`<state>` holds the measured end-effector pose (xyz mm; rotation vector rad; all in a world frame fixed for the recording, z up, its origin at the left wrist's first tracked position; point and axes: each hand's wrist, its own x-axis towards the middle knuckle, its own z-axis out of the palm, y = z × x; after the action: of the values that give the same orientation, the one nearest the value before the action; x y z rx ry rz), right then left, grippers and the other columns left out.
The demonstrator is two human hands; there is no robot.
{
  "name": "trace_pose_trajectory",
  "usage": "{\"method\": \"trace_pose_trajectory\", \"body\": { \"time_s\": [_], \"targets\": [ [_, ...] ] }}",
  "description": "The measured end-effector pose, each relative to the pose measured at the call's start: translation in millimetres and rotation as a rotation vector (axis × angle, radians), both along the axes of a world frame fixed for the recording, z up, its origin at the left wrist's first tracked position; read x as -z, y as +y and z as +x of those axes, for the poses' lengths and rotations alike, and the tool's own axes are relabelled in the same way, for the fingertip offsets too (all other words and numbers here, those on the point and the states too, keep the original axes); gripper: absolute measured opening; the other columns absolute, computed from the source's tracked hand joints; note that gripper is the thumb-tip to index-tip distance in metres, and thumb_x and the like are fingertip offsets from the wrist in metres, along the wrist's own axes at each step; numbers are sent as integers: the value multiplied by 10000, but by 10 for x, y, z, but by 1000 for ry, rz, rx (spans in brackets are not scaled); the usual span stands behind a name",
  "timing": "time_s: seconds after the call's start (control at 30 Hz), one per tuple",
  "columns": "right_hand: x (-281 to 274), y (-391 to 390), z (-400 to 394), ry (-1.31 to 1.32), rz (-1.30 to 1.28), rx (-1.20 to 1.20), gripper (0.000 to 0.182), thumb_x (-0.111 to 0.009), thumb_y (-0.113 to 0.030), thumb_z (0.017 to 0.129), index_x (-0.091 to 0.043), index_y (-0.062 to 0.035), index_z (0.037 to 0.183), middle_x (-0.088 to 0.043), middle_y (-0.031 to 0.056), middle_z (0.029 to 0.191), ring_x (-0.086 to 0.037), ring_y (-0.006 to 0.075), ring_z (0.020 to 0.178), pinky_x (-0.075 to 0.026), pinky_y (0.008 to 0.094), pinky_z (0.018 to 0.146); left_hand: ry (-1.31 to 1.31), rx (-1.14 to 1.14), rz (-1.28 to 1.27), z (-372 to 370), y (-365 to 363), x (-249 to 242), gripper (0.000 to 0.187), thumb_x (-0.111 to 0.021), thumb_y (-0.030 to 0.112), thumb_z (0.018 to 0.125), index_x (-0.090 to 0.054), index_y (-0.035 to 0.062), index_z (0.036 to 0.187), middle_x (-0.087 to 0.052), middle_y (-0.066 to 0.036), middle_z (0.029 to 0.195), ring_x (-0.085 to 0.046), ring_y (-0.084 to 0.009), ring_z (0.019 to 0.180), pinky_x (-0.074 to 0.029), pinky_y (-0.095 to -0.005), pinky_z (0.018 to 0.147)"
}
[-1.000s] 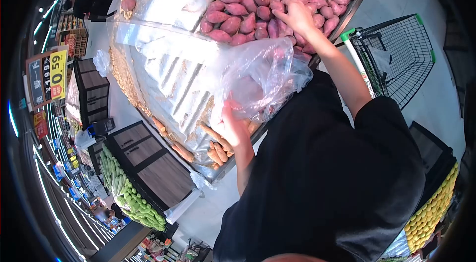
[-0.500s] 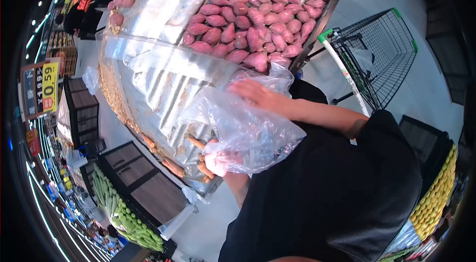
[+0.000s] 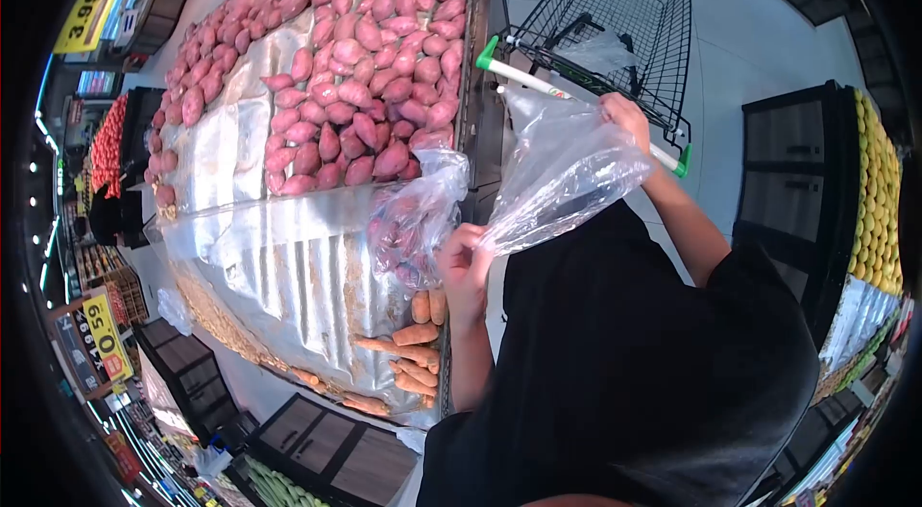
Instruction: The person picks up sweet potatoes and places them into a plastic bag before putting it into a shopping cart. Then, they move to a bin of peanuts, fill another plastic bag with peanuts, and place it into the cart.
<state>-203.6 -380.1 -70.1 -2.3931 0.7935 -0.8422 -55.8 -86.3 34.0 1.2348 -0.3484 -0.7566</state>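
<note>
A clear plastic bag (image 3: 567, 161) is stretched between my two hands, and nothing shows inside it. My left hand (image 3: 466, 262) pinches its lower left corner beside the stand's edge. My right hand (image 3: 629, 123) grips the far upper end, in front of the cart handle. Close to my left hand, another clear plastic bag (image 3: 408, 233) rests on the stand with reddish sweet potatoes inside. Loose sweet potatoes (image 3: 355, 113) are heaped beyond it. Several carrots (image 3: 413, 353) lie at the stand's near corner, by my left wrist.
A wire shopping cart (image 3: 615, 17) with a green-tipped white handle stands ahead, right of the stand, holding some clear plastic. Bare metal sheeting (image 3: 288, 257) covers part of the stand. Yellow fruit (image 3: 874, 200) is stacked at the far right; green vegetables (image 3: 279, 483) lie at the lower left.
The bag that was bunched over my left hand is now pulled out between both hands. My right hand has moved away from the filled bag, up and right. The view has turned right.
</note>
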Motion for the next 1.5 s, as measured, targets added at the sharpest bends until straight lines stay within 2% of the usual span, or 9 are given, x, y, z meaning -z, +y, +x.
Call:
{"method": "trace_pose_trajectory", "body": {
  "time_s": [0.2,0.3,0.8,1.0,1.17,1.3,1.37,1.43,1.5],
  "targets": [
    [635,-224,-614,86,98,417,209,-588,-167,778,-584,-62,958,-620,145,970,-595,372,895,-476,440,801,-81,293,35,-239,-606,55,19,-570,-7,893,-568,1,876,-573,-56,873,-556,-101,755,-435,-241,731],
    [662,-154,-837,414,412,446,328,-580,-252,826,-585,-63,1095,-655,206,1004,-625,404,927,-500,489,788,-54,278,12,-276,-904,85,39,-563,19,913,-576,-14,895,-602,-67,878,-566,-114,753,-453,-252,732],
    [786,-537,-1706,275,485,599,148,-613,-109,748,-559,-54,874,-652,138,870,-647,350,791,-501,475,730,-531,561,257,-519,-2365,321,99,-544,125,959,-582,34,944,-580,13,826,-505,-52,751,-398,-200,664],
    [665,-528,-2263,364,335,603,141,-626,-133,748,-571,-70,862,-645,126,861,-649,330,788,-508,457,703,-444,296,292,-701,-2900,303,146,-503,125,971,-566,-2,935,-497,-7,577,-452,-74,453,-475,-236,570],
    [675,-475,-2649,443,497,637,169,-639,-135,761,-542,-54,873,-601,130,726,-636,312,714,-490,434,647,-201,318,74,-863,-3142,816,188,-478,144,980,-492,-9,1088,-624,-86,790,-623,-162,696,-519,-305,677],
    [902,-668,-2878,-211,564,955,141,-603,-77,790,-540,-42,912,-552,108,660,-558,250,591,-436,365,574,-699,573,373,-1107,-3099,1315,431,-533,226,950,-423,12,1307,-579,-198,1121,-575,-299,1039,-445,-411,913],
    [735,-806,-2837,-232,532,991,156,-610,-84,794,-553,-45,934,-545,101,641,-553,248,578,-432,362,564,-912,735,507,-1135,-2901,1630,484,-565,257,926,-419,30,1327,-544,-216,1201,-532,-332,1118,-407,-441,962],
    [695,-971,-2841,-248,496,1026,172,-618,-91,797,-566,-47,956,-538,95,622,-548,246,566,-427,359,554,-1478,974,556,-1273,-2669,1843,540,-611,297,871,-441,54,1322,-504,-205,1258,-464,-360,1186,-344,-462,1011],
    [807,-1117,-2789,-109,665,955,343,-642,-116,800,-556,-37,1122,-610,138,802,-610,276,730,-479,376,660,-1399,992,577,-1414,-2611,1854,523,-624,275,857,-462,47,1298,-516,-200,1232,-474,-363,1163,-351,-457,1003]
  ]
}}
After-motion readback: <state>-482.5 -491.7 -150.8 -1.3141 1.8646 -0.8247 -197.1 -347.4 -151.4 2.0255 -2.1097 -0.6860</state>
